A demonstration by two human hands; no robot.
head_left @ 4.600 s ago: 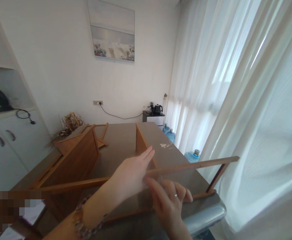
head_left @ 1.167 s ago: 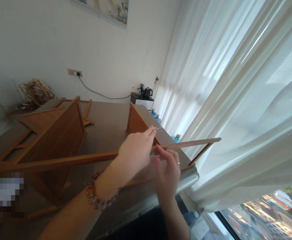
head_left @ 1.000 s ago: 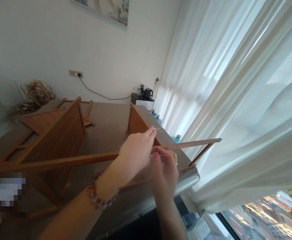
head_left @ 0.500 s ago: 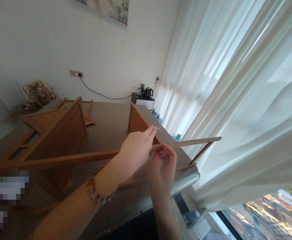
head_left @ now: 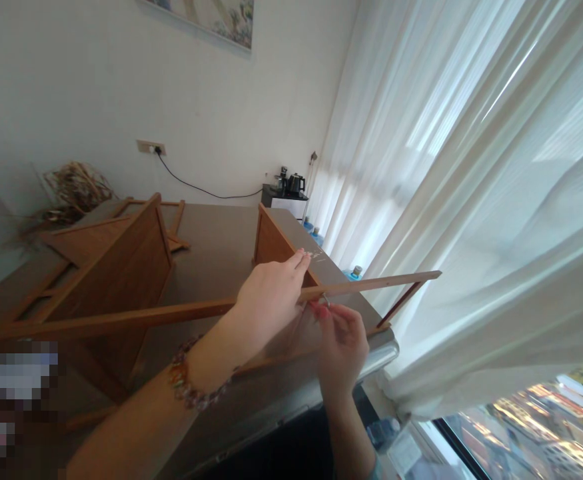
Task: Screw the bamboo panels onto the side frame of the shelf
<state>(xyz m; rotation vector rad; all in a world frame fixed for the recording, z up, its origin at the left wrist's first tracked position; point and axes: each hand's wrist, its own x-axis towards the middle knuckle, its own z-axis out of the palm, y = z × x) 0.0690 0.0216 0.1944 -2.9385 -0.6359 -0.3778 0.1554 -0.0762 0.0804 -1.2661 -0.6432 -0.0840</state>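
Observation:
A wooden shelf frame lies on its side, its long rail (head_left: 171, 315) crossing in front of me. My left hand (head_left: 271, 288), a beaded bracelet on its wrist, is wrapped over the rail where a wooden shelf panel (head_left: 277, 237) meets it. The fingers press together along the panel's edge. Just below and right of that joint, my right hand (head_left: 344, 343) pinches a small bent metal hex key (head_left: 326, 300), whose upper end meets the rail's underside. The fingertips partly cover the key. A second, larger panel (head_left: 121, 273) stands between the rails on the left.
The frame rests on a grey-brown table (head_left: 216, 233). More wooden frame parts (head_left: 178, 217) lie at the back left, near dried plants (head_left: 78, 187). Small hardware bits (head_left: 316, 255) sit beyond my left hand. White curtains (head_left: 421, 167) hang on the right.
My right hand has moved right and slightly down, drawing away from the rail's edge, and the bent metal key shows more clearly. My left hand stays at the joint.

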